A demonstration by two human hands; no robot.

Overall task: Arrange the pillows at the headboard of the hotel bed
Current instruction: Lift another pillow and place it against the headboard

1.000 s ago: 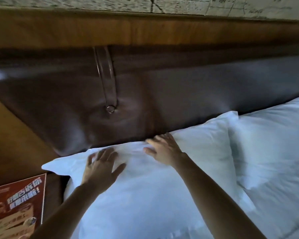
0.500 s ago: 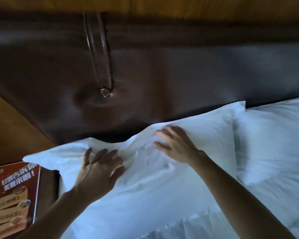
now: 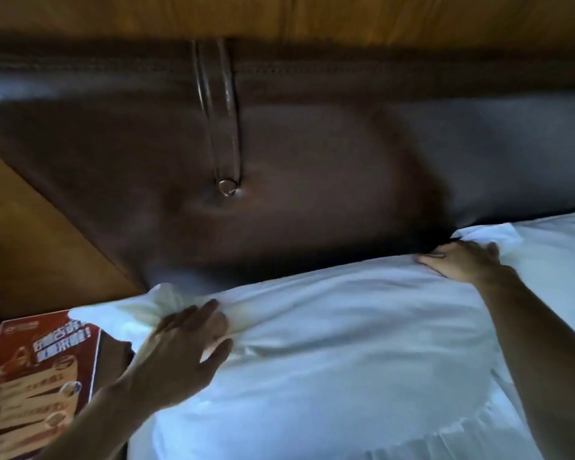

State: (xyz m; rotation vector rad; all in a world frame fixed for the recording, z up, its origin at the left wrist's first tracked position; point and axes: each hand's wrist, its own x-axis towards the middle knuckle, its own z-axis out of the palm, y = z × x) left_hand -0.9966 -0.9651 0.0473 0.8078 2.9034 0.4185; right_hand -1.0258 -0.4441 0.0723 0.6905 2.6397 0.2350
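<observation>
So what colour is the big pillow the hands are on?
White, seen clearly in the head view: the pillow.

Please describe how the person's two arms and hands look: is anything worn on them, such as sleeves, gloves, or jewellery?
Both forearms are bare as far as the picture shows; no sleeve edge is visible. The left hand and the right hand wear no gloves. I see no ring, watch or bracelet, though the dim, slightly blurred picture could hide small items.

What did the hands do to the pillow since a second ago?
Both hands slid apart along the pillow: the left hand toward its left corner, bunching the cloth there, the right hand to the right top corner. The pillow stays against the brown headboard, and the red leaflet stays put.
</observation>
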